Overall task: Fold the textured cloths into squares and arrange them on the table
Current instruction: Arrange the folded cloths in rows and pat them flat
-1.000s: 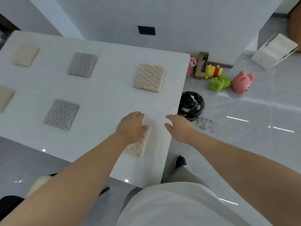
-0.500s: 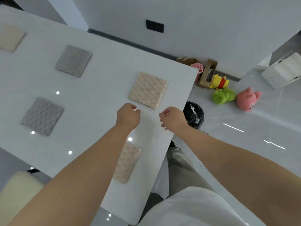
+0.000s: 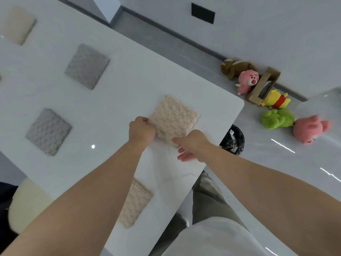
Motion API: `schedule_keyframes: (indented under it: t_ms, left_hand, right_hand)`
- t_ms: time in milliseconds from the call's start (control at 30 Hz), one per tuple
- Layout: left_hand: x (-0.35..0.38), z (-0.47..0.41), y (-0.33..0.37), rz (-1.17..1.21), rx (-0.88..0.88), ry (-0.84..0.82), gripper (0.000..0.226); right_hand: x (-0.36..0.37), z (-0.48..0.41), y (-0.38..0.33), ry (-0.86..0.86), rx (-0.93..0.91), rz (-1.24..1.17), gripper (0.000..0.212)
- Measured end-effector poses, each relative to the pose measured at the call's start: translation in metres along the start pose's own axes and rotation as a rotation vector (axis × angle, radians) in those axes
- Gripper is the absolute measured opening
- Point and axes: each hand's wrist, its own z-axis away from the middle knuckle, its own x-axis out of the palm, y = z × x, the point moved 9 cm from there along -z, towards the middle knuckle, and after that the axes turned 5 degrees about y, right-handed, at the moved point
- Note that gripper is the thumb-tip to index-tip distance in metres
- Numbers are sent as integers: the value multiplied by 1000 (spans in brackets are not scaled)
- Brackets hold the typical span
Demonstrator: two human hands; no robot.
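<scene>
The left hand [image 3: 141, 131] had its fingers curled round the near-left edge of a beige, knobbly-textured folded cloth square [image 3: 175, 117], gripping it. The right hand [image 3: 191, 144] lay with fingers stretched almost straight, tips resting on that cloth's near corner. The cloth sat flat on the white tabletop [image 3: 114, 93], close to its right corner. A second beige textured square [image 3: 137, 202] lay nearer the person, partly under the left forearm. Two grey textured squares [image 3: 87, 66] [image 3: 48, 131] and a cream one [image 3: 19, 24] lay well apart further left. Plush toys [image 3: 276, 119] sat on the floor.
</scene>
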Motion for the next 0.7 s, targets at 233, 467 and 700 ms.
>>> schedule_keyframes:
  t_ms: [233,467,700]
  left_hand:
    - [4,-3,25,-108,192,26,22]
    - [5,-6,29,-152,120,5,24]
    - [2,-20,94,-384,312,-27,56]
  right_hand:
    - [0,-16,1,57,-11,32,26]
    - [-11,-16,-4,35,-64,135,34]
    - [-82,-5,-35,357,-266,281,47]
